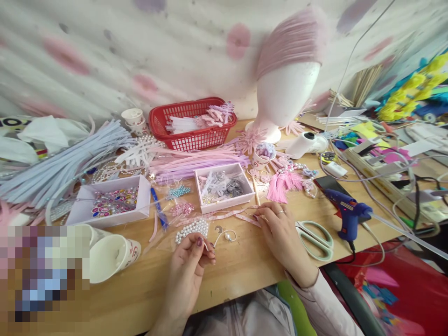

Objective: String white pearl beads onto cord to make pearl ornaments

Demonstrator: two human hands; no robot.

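Observation:
My left hand (194,261) is closed in a pinch around a thin white strip, which looks like pipe cleaner. Just to the right of those fingertips, a thin white curl with a pearl bead (228,236) at its end lies over the table; whether it joins the strip I cannot tell. My right hand (278,231) rests on the table with bent fingers, its fingertips together at a pink measuring tape (245,216) and a fine wire-like line. What is between them is hidden. A bag of white pearls (192,230) lies just beyond my left hand.
Green-handled scissors (317,240) and a blue glue gun (345,210) lie to the right. Boxes of gems (143,200) and small parts (226,205), a red basket (192,140) and a foam head (287,93) stand behind. Paper cups (114,259) are at left.

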